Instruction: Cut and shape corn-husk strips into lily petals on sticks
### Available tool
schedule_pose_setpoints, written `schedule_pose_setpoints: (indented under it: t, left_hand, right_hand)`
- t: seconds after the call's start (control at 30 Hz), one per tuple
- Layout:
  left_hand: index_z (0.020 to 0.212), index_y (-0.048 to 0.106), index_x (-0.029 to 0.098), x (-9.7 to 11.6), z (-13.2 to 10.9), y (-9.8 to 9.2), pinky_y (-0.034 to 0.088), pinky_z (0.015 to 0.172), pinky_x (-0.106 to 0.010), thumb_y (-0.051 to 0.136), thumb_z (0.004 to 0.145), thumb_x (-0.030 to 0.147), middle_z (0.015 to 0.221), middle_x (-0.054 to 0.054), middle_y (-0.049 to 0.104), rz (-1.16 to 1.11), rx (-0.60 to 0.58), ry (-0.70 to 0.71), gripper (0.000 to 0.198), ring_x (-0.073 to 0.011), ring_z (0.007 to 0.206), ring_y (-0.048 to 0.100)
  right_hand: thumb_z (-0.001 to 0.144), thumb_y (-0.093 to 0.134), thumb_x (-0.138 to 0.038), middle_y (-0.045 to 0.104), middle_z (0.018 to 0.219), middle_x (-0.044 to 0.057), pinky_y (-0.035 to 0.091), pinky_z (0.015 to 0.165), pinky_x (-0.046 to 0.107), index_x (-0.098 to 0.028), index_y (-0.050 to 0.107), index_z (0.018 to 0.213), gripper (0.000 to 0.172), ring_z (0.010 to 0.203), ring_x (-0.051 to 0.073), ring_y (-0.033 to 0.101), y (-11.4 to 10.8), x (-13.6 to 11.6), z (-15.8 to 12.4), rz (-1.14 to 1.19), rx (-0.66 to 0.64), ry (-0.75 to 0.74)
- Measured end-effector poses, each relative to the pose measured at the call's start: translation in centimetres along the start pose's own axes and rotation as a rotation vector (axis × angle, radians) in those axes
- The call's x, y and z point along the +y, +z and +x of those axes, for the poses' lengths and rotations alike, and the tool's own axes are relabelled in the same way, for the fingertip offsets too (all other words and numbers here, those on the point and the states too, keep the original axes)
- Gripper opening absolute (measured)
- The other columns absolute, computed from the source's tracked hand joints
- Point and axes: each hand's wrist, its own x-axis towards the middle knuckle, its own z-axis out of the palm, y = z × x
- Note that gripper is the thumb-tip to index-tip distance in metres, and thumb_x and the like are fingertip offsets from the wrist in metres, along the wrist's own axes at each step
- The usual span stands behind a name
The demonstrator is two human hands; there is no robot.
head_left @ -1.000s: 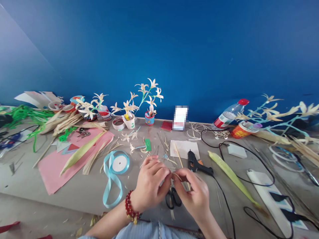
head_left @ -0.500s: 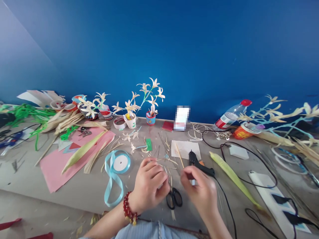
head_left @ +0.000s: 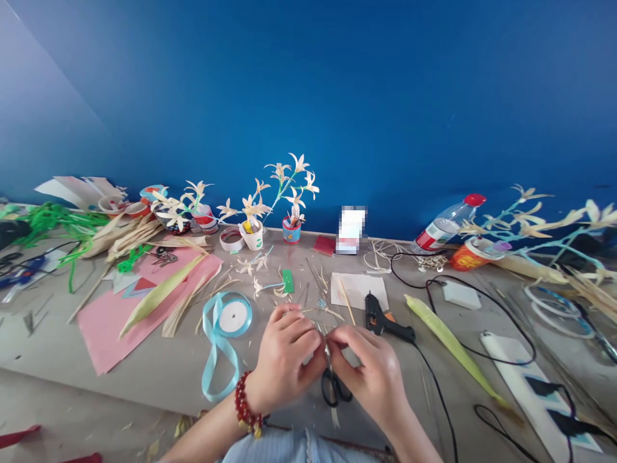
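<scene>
Over the middle of the table, my left hand (head_left: 290, 355) is closed, thumb against bent fingers, a red bead bracelet on its wrist. My right hand (head_left: 370, 368) is pinched with its fingertips close against those of the left. Whatever lies between the fingertips is too small and hidden to name. Black-handled scissors (head_left: 330, 390) lie beneath, partly covered by the hands. Just beyond my right hand rests a black glue gun (head_left: 385, 319), near a thin wooden stick (head_left: 348, 303) on a white card (head_left: 362, 287). Left of my left hand is a light-blue ribbon spool (head_left: 245, 316).
Husk-like flowers stand in a white cup (head_left: 253, 236) and a small blue-red pot (head_left: 291, 231). A bottle (head_left: 443, 226) leans at the back right. A white power strip (head_left: 518, 386) and black cords lie right. Pink paper (head_left: 103, 334) and a green husk (head_left: 161, 299) lie left.
My right hand has moved left, bringing its fingertips up to those of my left hand and covering part of the scissors. My left hand has barely moved.
</scene>
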Motion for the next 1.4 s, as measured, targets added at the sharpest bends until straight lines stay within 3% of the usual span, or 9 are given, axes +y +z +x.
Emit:
schedule_pose_setpoints:
  t: [0.2, 0.37, 0.5, 0.57, 0.73, 0.9, 1.07, 1.23, 1.4]
  left_hand:
    - [0.069, 0.053, 0.02, 0.0, -0.4, 0.4, 0.044, 0.092, -0.04, 0.052, 0.084, 0.013, 0.063, 0.001, 0.057, -0.025, 0.007, 0.007, 0.017, -0.015, 0.064, 0.05]
    - [0.075, 0.055, 0.02, -0.1, -0.6, 0.2, 0.045, 0.092, -0.04, 0.052, 0.082, 0.009, 0.07, 0.0, 0.062, -0.054, 0.036, -0.034, 0.014, -0.0151, 0.068, 0.054]
    - [0.074, 0.054, 0.021, -0.2, -0.5, 0.2, 0.045, 0.091, -0.04, 0.051, 0.084, 0.01, 0.069, 0.0, 0.06, -0.062, 0.028, -0.05, 0.015, -0.0157, 0.067, 0.055]
    - [0.074, 0.053, 0.021, -0.1, -0.5, 0.2, 0.045, 0.091, -0.041, 0.051, 0.084, 0.01, 0.069, 0.0, 0.06, -0.07, 0.03, -0.051, 0.015, -0.0155, 0.067, 0.055]
    - [0.073, 0.051, 0.02, 0.0, -0.5, 0.3, 0.044, 0.091, -0.04, 0.052, 0.084, 0.01, 0.068, 0.001, 0.059, -0.072, 0.024, -0.041, 0.015, -0.0141, 0.066, 0.053]
    - [0.073, 0.051, 0.02, 0.1, -0.6, 0.1, 0.045, 0.09, -0.039, 0.052, 0.083, 0.009, 0.066, 0.001, 0.058, -0.069, 0.066, -0.022, 0.015, -0.0136, 0.063, 0.051]
    - [0.078, 0.052, 0.021, -0.1, -0.6, -0.4, 0.046, 0.091, -0.041, 0.053, 0.081, 0.005, 0.07, 0.001, 0.062, -0.07, 0.124, -0.049, 0.016, -0.0143, 0.066, 0.054]
    - [0.072, 0.051, 0.021, -0.1, -0.4, 0.0, 0.046, 0.09, -0.04, 0.053, 0.082, 0.007, 0.069, 0.0, 0.06, -0.04, 0.086, -0.046, 0.016, -0.0145, 0.066, 0.054]
    - [0.069, 0.051, 0.02, -0.1, -0.7, 0.1, 0.047, 0.089, -0.04, 0.054, 0.082, 0.008, 0.065, 0.001, 0.056, -0.03, 0.102, -0.028, 0.017, -0.0137, 0.063, 0.05]
  right_hand:
    - [0.084, 0.053, -0.011, 0.064, 0.062, -0.002, 0.048, 0.056, 0.022, -0.022, 0.056, 0.068, 0.019, 0.056, 0.014, 0.061, -0.4, 0.9, -0.5, -0.043, 0.033, 0.041]
    - [0.087, 0.055, -0.019, 0.066, 0.062, -0.001, 0.047, 0.051, 0.022, -0.022, 0.061, 0.075, 0.014, 0.051, 0.015, 0.063, -1.4, 2.4, -1.1, -0.168, 0.163, 0.131]
    - [0.086, 0.055, -0.018, 0.072, 0.076, 0.001, 0.053, 0.059, 0.023, -0.022, 0.062, 0.094, 0.011, 0.063, 0.017, 0.069, -1.1, 1.2, -1.0, -0.007, 0.031, 0.117]
    - [0.085, 0.055, -0.017, 0.07, 0.074, 0.0, 0.052, 0.059, 0.023, -0.023, 0.061, 0.091, 0.01, 0.062, 0.016, 0.068, -0.6, 0.5, -0.8, 0.044, -0.017, 0.11]
    - [0.088, 0.052, -0.016, 0.059, 0.058, -0.004, 0.045, 0.051, 0.02, -0.023, 0.053, 0.069, 0.02, 0.05, 0.013, 0.059, 0.5, -0.2, -0.3, 0.032, 0.001, 0.085]
    - [0.088, 0.053, -0.019, 0.057, 0.055, -0.005, 0.043, 0.048, 0.02, -0.023, 0.054, 0.069, 0.019, 0.047, 0.012, 0.057, 0.0, 1.0, -0.9, -0.057, 0.002, 0.102]
    - [0.089, 0.053, -0.025, 0.064, 0.059, -0.002, 0.043, 0.045, 0.022, -0.022, 0.059, 0.075, 0.016, 0.044, 0.014, 0.059, -1.8, 2.6, -1.6, -0.236, 0.14, 0.16]
    - [0.089, 0.052, -0.018, 0.067, 0.069, 0.0, 0.048, 0.054, 0.022, -0.021, 0.059, 0.091, 0.008, 0.058, 0.015, 0.066, -1.2, 0.4, -0.9, -0.083, 0.011, 0.072]
    - [0.088, 0.051, -0.015, 0.063, 0.063, -0.002, 0.044, 0.055, 0.023, -0.021, 0.059, 0.079, 0.014, 0.054, 0.014, 0.06, -0.1, 0.7, -0.6, -0.117, -0.005, 0.057]
